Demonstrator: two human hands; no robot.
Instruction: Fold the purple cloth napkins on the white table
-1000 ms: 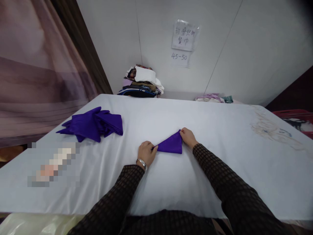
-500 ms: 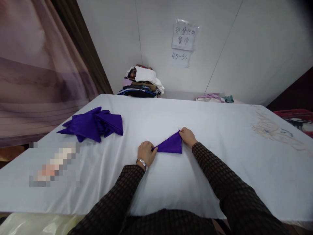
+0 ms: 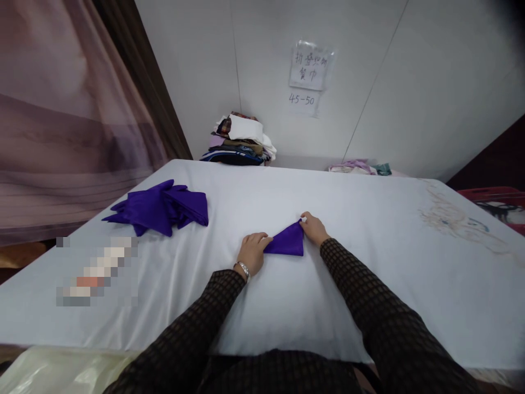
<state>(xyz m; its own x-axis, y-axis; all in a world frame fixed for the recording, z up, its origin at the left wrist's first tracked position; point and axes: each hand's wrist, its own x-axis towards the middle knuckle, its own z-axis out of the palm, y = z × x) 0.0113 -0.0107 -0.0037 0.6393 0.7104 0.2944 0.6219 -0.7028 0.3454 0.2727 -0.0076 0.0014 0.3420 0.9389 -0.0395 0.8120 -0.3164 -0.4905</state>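
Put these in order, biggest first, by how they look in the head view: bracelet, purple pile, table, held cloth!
Table
Purple pile
Held cloth
Bracelet

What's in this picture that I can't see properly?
All in the head view:
1. Left end of the folded purple cloth triangle: covered by the left hand.
2. How many cloths make up the jagged purple fabric pile: they overlap.
3. What's under the pale blocky patch on the white cloth-covered table: pixelated.
4. Rest of the red container: cut off by the right edge.
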